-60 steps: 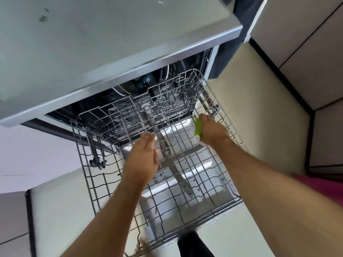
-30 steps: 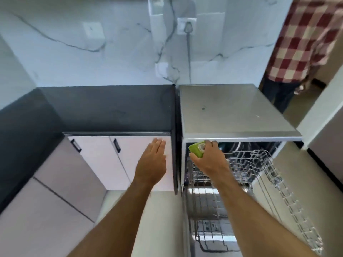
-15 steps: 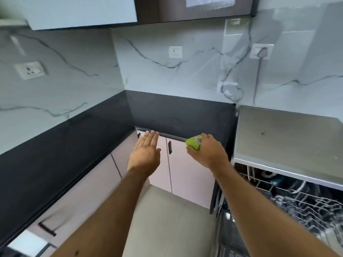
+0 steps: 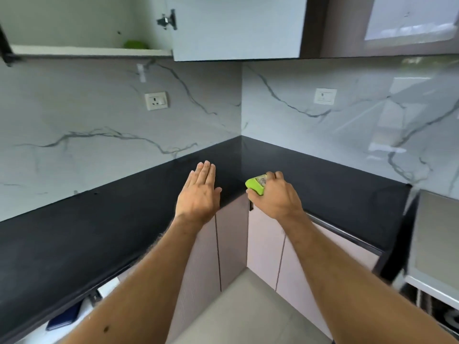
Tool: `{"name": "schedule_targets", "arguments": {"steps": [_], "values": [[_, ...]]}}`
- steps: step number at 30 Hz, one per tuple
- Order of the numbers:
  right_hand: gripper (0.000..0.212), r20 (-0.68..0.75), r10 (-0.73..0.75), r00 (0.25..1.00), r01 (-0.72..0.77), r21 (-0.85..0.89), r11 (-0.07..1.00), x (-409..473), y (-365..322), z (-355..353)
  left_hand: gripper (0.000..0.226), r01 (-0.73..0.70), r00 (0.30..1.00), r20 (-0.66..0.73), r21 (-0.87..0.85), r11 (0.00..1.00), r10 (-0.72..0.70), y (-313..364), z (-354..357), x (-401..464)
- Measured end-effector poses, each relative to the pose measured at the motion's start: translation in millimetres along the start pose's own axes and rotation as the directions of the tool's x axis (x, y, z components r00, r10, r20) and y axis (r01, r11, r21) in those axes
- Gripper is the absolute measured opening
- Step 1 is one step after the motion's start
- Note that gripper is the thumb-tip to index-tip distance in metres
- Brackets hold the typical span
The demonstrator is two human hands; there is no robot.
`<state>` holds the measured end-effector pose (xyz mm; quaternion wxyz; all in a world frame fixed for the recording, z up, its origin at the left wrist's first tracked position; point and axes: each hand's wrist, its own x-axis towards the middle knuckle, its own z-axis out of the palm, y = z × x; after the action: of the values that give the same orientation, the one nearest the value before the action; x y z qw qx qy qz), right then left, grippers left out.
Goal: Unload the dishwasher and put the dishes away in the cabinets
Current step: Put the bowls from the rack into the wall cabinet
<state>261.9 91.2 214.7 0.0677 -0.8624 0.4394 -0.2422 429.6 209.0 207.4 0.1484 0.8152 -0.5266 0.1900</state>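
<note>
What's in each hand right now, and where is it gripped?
The right hand holds a small lime-green dish, fingers wrapped over its near side; the far edge sticks out past them. The left hand is open and flat, holding nothing.

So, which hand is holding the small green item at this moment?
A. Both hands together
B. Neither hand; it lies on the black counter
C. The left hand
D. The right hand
D. The right hand has its fingers closed around the small green item, while the left hand is flat, open and empty above the black counter.
</note>
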Motion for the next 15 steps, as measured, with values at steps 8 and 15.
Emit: {"name": "schedule_targets", "arguments": {"steps": [8,15], "values": [[0.080,-0.054,-0.134,0.989,0.134,-0.008,0.991,102.6,-107.9,40.4,0.062,0.093,0.994,-0.060,0.031,0.995,-0.091,-123.8,-3.4,66.4],[0.075,-0.143,-0.194,0.970,0.203,0.052,0.978,184.1,-205.2,59.3,0.061,0.152,0.979,-0.147,0.085,0.985,-0.138,-232.3,-33.9,119.2]]}}
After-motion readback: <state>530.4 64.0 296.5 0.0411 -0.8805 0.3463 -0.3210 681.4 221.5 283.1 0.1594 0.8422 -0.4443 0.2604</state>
